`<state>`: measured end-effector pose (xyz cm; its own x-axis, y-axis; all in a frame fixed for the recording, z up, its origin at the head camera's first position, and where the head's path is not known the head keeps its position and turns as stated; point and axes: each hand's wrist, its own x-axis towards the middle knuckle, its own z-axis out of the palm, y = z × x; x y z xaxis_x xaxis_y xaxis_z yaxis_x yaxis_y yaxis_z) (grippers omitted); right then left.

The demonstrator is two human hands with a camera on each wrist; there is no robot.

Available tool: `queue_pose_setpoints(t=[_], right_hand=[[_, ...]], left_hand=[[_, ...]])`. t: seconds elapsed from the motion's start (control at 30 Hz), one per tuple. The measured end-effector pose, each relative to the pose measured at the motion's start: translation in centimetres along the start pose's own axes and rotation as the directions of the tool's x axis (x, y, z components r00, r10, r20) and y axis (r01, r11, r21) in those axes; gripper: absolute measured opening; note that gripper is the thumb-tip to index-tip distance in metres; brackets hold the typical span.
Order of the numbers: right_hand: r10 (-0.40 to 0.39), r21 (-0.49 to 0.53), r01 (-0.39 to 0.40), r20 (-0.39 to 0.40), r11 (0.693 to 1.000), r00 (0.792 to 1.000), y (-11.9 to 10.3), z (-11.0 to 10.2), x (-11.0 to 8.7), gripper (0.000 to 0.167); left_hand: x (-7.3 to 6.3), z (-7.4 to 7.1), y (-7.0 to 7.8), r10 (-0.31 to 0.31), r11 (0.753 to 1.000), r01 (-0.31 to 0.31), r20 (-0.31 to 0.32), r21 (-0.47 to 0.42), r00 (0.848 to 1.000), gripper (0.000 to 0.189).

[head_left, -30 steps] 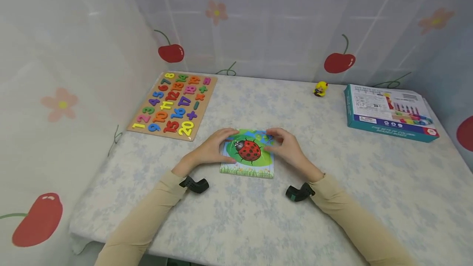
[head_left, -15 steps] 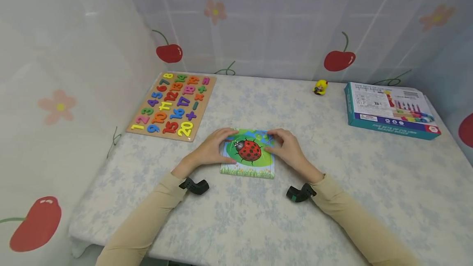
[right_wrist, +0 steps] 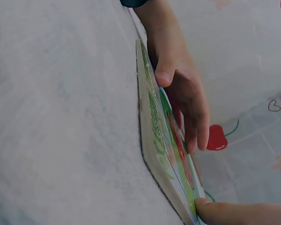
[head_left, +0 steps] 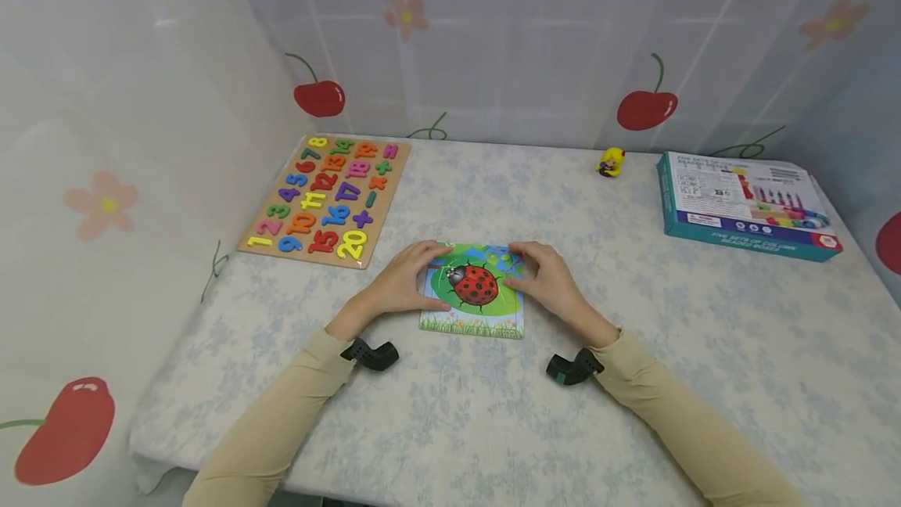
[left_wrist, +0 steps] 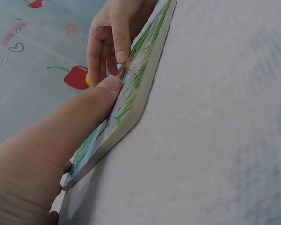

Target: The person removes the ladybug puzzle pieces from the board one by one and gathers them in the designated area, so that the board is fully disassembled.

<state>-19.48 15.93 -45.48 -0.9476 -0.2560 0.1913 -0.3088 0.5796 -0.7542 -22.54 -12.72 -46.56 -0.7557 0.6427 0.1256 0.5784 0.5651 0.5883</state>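
Hands (head_left: 403,282) (head_left: 552,284) unmoved; astride ladybug board (head_left: 475,288)

A board (head_left: 381,205) bears 1–20, +, =; a box (head_left: 749,206), "SETS OF COLUMN"; curtain (left_wrist: 33,93), "happy".

Around your 1 ladybug board (head_left: 473,285) — 2 hands (head_left: 401,284) (head_left: 552,282), 2 wrist cameras (head_left: 373,354) (head_left: 573,368), 1 number board (head_left: 385,194) at 10 o'clock, 1 figurine (head_left: 611,163) at 1:30, 1 box (head_left: 746,206) at 2:30.

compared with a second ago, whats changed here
Nothing visibly moved or was released. The left hand and right hand stay on the square ladybug picture board; the tan rectangular number board, teal-and-white cardboard box and small yellow figurine stayed put.
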Motion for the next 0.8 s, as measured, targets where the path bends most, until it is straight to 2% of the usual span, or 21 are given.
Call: queue_pose_setpoints(t=[0.2, 0.37, 0.5, 0.67, 0.8], right_hand=[[0.008, -0.031, -0.009, -0.004, 0.999, 1.0, -0.6, 0.1, 0.1, 0.053], [-0.007, -0.078, 0.009, 0.015, 0.997, 1.0, -0.9, 0.1, 0.4, 0.062], [0.002, -0.098, 0.002, 0.04, 0.995, 0.999, -1.1, -0.2, 0.9, 0.068], [0.017, -0.069, -0.012, 0.078, 0.998, 0.997, -0.9, -0.3, 1.2, 0.07], [-0.022, -0.005, 0.022, 0.075, 1.0, 0.997, -0.5, -0.1, 1.1, 0.069]], left_hand=[[0.0, -0.2, -0.1, -0.01, 1.0, 0.01, -0.009, 0.012, 1.0, 0.097], [-0.1, -0.2, -0.2, -0.028, 1.0, 0.028, 0.009, 0.013, 1.0, 0.097], [0.0, -0.1, -0.2, -0.02, 1.0, 0.02, 0.004, 0.011, 1.0, 0.096], [0.1, 0.0, -0.2, 0.009, 1.0, -0.009, 0.001, 0.016, 1.0, 0.093], [-0.1, 0.0, -0.1, 0.03, 0.999, -0.03, 0.007, 0.01, 1.0, 0.08]])
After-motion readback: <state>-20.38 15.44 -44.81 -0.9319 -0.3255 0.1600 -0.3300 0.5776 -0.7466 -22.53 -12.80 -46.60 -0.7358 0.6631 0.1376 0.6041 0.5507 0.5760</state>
